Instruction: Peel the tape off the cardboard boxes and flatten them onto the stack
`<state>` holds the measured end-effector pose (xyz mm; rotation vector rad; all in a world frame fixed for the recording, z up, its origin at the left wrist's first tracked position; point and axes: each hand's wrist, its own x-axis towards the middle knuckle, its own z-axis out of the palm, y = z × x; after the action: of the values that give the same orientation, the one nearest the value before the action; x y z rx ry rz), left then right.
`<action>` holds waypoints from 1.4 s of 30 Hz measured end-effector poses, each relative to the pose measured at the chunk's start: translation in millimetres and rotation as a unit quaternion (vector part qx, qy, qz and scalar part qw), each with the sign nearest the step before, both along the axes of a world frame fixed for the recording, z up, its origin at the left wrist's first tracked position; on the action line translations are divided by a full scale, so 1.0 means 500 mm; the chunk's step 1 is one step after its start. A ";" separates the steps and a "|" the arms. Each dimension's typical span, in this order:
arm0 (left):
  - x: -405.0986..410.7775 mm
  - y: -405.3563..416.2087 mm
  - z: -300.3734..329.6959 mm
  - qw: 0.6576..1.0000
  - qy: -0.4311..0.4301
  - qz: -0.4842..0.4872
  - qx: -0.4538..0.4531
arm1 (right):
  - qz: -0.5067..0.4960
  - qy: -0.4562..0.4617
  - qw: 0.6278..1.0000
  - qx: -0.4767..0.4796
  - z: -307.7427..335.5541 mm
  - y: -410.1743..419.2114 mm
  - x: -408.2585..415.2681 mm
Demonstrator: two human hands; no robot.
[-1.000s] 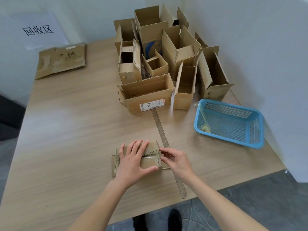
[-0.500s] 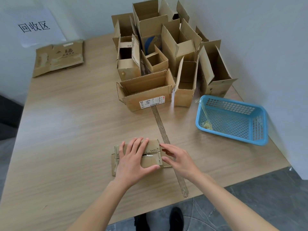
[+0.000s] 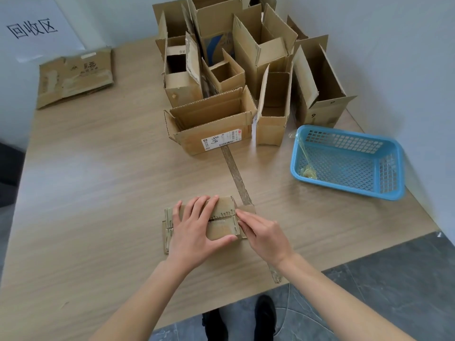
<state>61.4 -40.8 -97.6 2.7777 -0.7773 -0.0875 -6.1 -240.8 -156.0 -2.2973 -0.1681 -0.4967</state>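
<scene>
The bench under my hands is pale wood-grain laminate, smooth and faintly streaked. Along its far edge toward the right corner stands a crowd of open cardboard boxes — corrugated brown, flaps up, the nearest one low and wide with a white shipping label on its front. At the far left corner lies the stack of flattened cardboard, scuffed with tape patches, below a white paper sign on the wall. By the right edge sits a blue plastic mesh basket, rectangular, with a clear crumpled strip of tape inside. A long thin cardboard strip runs from the labelled box toward the near edge. Near that edge, the small flattened box lies flat — my left hand presses on it, fingers straight and spread. My right hand is at its right end, fingertips drawn together on the taped seam; whether they actually pinch the tape I cannot tell.
</scene>
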 end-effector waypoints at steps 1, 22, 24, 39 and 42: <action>-0.001 0.000 0.000 1.000 0.001 0.000 0.001 | 0.000 -0.019 0.999 -0.027 -0.001 0.002 0.000; 0.002 0.006 0.006 1.000 0.018 -0.006 0.005 | 0.049 0.126 0.990 0.040 0.031 -0.065 -0.003; 0.002 0.003 0.006 1.000 0.018 -0.006 0.008 | 0.053 0.112 0.992 0.022 0.033 -0.049 -0.001; 0.000 -0.002 0.013 1.000 0.014 0.013 0.001 | 0.049 -0.089 0.952 -0.290 0.035 -0.063 0.053; 0.001 -0.001 0.010 1.000 0.014 0.008 -0.002 | 0.055 -0.030 0.974 -0.218 0.023 -0.064 0.039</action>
<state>62.1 -41.1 -92.5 2.7733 -0.7469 -0.1210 13.3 -273.0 -144.3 -2.6807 -0.4733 -0.5098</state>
